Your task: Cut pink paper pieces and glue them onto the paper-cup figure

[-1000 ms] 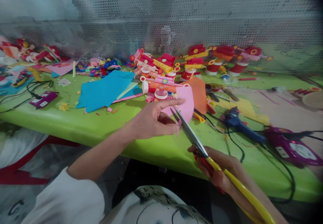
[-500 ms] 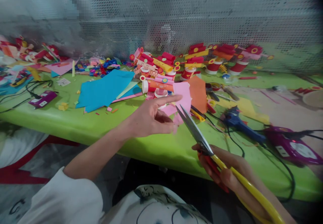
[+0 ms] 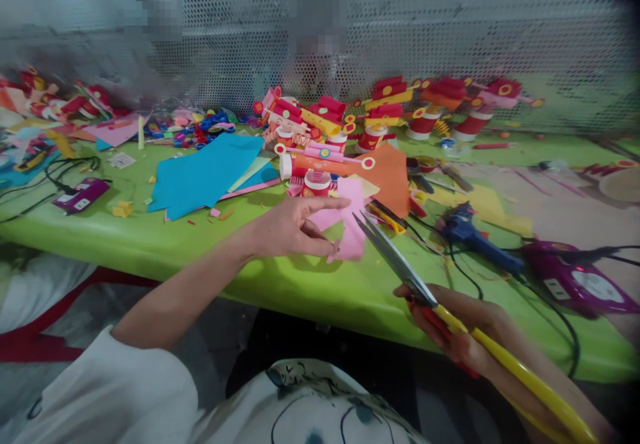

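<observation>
My left hand (image 3: 285, 227) reaches over the green table with thumb and index finger apart. Its fingertips are at the left edge of a pink paper piece (image 3: 354, 227); whether they touch it I cannot tell. More pink paper lies partly hidden behind the fingers. My right hand (image 3: 460, 327) grips scissors (image 3: 400, 264) with yellow and red handles. Their blades point up and left, slightly parted, with the tips close to the pink paper's right side. Just beyond my left hand lies a paper model (image 3: 325, 164) with orange and pink rolled parts and a white end.
Blue paper sheets (image 3: 205, 174) lie left, an orange sheet (image 3: 387, 181) right of centre. A blue glue gun (image 3: 480, 241), cables and a purple power socket (image 3: 575, 277) occupy the right. Red and yellow models (image 3: 385, 107) line the back before a perforated metal panel (image 3: 400, 31).
The pink paper has come down and left, and now shows its length beside my left fingertips. My left hand has shifted slightly left. My right hand and the scissors have moved a little right.
</observation>
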Motion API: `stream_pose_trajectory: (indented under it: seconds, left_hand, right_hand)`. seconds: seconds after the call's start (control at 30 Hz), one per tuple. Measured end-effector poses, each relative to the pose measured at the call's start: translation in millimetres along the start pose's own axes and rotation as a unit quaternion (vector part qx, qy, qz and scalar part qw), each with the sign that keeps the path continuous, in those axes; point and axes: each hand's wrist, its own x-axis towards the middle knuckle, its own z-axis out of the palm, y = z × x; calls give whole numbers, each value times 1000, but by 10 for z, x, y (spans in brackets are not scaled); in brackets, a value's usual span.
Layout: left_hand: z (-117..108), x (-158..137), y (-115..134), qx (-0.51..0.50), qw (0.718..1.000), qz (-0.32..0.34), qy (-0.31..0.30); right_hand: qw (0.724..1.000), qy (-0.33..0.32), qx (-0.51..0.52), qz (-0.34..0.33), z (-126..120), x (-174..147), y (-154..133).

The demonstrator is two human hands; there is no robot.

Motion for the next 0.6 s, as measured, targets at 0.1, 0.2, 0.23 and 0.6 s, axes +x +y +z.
stream_pose_trajectory:
  seconds: [0.1, 0.2, 0.23, 0.6]
  left_hand:
    - [-6, 176, -195, -53, 998, -6, 41]
    - [65, 325, -246, -139, 987, 23, 78]
    - [101, 359, -219, -165, 982, 42, 87]
    - [203, 530, -419, -74, 992, 7, 98]
  right_hand:
    - [999, 29, 1, 38, 13, -24, -93]
    - [998, 41, 13, 42, 3, -42, -134]
    - [998, 38, 21, 39, -9, -50, -140]
    - [992, 101, 62, 48, -28, -165, -243]
